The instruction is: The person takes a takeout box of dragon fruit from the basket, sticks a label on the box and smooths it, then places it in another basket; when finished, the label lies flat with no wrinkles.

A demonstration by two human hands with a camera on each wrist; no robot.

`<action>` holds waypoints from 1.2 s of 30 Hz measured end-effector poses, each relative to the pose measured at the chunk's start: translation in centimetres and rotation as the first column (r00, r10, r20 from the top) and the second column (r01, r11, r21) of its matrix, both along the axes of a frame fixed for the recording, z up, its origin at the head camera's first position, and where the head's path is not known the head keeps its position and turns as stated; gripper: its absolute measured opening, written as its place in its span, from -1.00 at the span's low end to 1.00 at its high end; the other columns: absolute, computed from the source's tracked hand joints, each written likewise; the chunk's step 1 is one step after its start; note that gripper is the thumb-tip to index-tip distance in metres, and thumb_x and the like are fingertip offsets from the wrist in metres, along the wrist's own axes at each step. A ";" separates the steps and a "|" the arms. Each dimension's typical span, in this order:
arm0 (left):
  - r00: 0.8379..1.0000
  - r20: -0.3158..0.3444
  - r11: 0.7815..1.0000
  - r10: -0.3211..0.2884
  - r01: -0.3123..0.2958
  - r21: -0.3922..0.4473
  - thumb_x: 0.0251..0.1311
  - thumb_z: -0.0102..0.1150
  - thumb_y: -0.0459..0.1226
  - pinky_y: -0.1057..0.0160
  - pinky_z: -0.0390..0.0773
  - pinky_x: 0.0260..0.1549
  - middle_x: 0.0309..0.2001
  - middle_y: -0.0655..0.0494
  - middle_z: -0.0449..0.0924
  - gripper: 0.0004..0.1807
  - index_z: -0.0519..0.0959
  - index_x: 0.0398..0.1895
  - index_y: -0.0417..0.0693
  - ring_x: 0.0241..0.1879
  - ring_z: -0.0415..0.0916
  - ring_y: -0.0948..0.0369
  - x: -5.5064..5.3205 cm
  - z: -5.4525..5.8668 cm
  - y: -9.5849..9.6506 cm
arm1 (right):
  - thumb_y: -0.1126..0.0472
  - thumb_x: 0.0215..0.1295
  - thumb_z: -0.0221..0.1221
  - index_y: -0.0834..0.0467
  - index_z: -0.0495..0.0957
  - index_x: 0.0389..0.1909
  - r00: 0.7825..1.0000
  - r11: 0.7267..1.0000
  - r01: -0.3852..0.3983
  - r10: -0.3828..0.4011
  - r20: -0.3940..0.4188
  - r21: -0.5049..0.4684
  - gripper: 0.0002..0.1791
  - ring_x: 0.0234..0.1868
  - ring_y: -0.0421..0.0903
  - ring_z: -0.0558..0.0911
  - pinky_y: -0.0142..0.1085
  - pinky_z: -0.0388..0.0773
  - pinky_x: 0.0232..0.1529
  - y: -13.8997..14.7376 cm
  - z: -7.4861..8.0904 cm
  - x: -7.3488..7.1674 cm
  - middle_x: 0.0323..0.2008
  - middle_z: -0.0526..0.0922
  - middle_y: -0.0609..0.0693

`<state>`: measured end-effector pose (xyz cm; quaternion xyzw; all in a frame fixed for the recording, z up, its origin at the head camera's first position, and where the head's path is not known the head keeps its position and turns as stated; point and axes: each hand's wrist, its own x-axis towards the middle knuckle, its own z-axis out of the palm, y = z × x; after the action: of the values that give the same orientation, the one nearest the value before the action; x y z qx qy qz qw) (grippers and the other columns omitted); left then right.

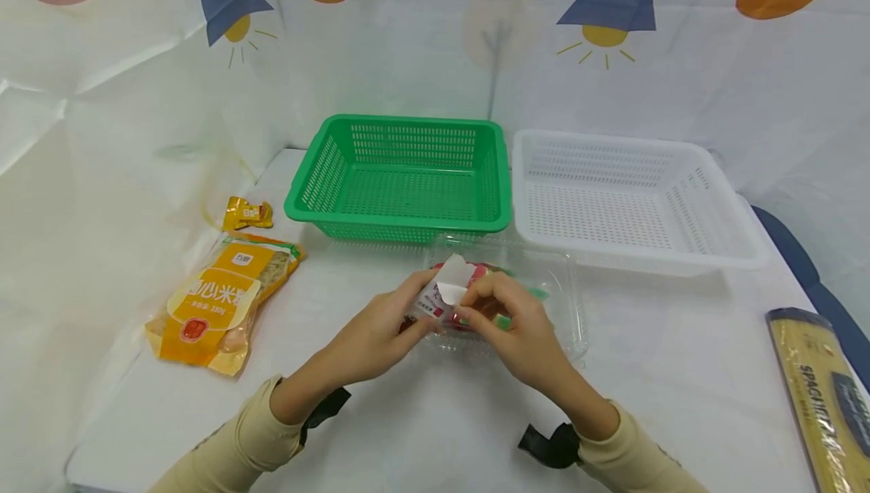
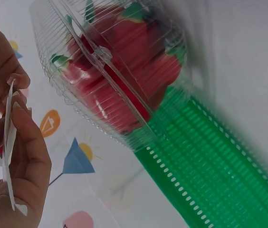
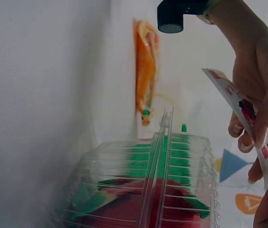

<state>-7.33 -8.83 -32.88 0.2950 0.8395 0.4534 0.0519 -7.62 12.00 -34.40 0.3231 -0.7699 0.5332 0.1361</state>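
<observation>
My left hand [image 1: 381,334] grips a thin white label sheet [image 1: 430,303] with red printing. The thumb and fingers of my right hand [image 1: 513,327] pinch its right edge, where a blank white piece curls up. In the right wrist view the sheet [image 3: 241,111] shows a dark red picture on its printed face. Below both hands sits a clear plastic clamshell box [image 1: 571,304], holding red pieces [image 2: 119,52] with green tops. The hands partly hide the box in the head view.
Behind the box stand a green basket [image 1: 401,227] and a white basket [image 1: 632,251]. On the left lie an orange food bag [image 1: 224,300] and a small gold-wrapped piece [image 1: 248,214]. A spaghetti pack [image 1: 819,395] lies at the right edge.
</observation>
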 end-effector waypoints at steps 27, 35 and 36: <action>1.000 -0.015 0.997 0.008 -0.007 0.072 0.26 0.05 -0.52 0.25 0.56 -0.19 0.03 -0.03 0.56 -0.39 0.16 0.36 -0.18 -0.03 0.56 0.09 -0.2 0.1 -0.8 | 0.53 0.08 0.27 0.20 0.51 -0.32 1.000 0.999 -0.029 0.028 0.007 0.027 -0.77 -0.40 -0.17 0.55 -0.33 0.56 -0.40 0.2 -1.1 0.6 -0.33 0.53 -0.04; 1.000 0.005 0.995 -0.015 0.014 0.096 0.24 0.04 -0.57 0.30 0.55 -0.32 0.00 -0.01 0.57 -0.39 0.16 0.35 -0.18 -0.19 0.58 0.24 -0.3 0.2 -0.9 | 0.56 0.06 0.25 0.21 0.45 -0.34 1.000 0.996 0.005 -0.008 0.030 0.092 -0.75 -0.38 -0.18 0.56 -0.32 0.58 -0.39 0.6 -1.5 0.4 -0.35 0.52 -0.04; 1.000 0.005 0.995 -0.016 0.015 0.095 0.24 0.04 -0.57 0.30 0.55 -0.33 -0.01 -0.01 0.57 -0.39 0.17 0.34 -0.18 -0.21 0.58 0.26 -0.4 0.2 -0.9 | 0.57 0.06 0.24 0.21 0.45 -0.34 0.999 0.995 0.011 -0.014 0.031 0.101 -0.74 -0.38 -0.18 0.56 -0.31 0.58 -0.39 0.7 -1.5 0.4 -0.35 0.52 -0.03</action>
<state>-7.68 -9.72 -32.63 0.3023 0.8146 0.4931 0.0439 -7.24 12.72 -35.95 0.3162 -0.8000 0.4977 0.1108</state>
